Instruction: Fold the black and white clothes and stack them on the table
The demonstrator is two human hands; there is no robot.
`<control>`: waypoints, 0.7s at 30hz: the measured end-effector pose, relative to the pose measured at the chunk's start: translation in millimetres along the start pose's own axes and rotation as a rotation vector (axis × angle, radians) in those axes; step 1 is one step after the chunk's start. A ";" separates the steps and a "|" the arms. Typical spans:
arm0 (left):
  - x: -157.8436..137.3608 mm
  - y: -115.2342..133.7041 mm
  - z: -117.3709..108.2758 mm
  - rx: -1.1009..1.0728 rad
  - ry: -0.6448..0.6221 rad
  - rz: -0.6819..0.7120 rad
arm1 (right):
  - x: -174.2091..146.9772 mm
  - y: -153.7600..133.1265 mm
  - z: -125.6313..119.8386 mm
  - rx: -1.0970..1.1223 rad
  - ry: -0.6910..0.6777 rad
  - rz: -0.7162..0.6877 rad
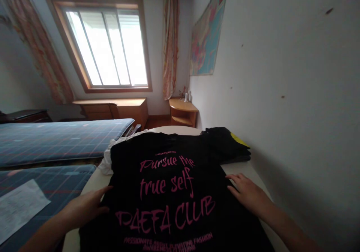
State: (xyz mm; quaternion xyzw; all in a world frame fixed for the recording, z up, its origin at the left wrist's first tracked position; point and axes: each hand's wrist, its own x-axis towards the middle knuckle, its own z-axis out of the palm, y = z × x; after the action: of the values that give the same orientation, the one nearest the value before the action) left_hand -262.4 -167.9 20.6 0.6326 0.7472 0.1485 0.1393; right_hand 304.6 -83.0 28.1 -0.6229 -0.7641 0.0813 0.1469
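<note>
"Where do we have the black T-shirt (165, 203)?"

"Spread over the table (180, 129), from near its far edge towards us, and here's our left hand (87, 207) at the shirt's left side, thumb and fingers parted!"

"And our right hand (249, 192)?"

"Opposite side, loosely open (a relaxed touch, we'd say), fingertips on the cloth. Folded dark clothes (221, 145) sit by the table's far right edge, white fabric (107, 164) along the left."

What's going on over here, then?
Someone has a black shirt with pink lettering spread over a pale table. The left hand is at its left edge, the right hand at its right. Dark folded clothes lie stacked beyond the right hand; white cloth lies bunched at the far left.
</note>
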 end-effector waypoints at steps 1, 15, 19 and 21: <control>2.9 6.7 -2.8 0.068 -0.004 0.007 | -0.7 -8.6 -0.3 -0.023 0.026 -0.035; 57.9 190.1 53.0 0.238 -0.036 0.540 | -1.2 -104.1 23.2 0.127 -0.386 -0.470; 79.9 222.0 85.7 0.224 -0.011 0.608 | 15.0 -103.7 19.3 0.130 -0.302 -0.477; 90.9 232.6 95.4 0.197 0.024 0.616 | 29.8 -98.2 13.5 0.140 -0.191 -0.430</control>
State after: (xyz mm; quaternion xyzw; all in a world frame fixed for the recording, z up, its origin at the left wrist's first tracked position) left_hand -29.0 -37.6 23.9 0.8376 0.5331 0.1181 0.0174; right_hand 203.7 -73.9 49.2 -0.4237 -0.8821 0.1592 0.1308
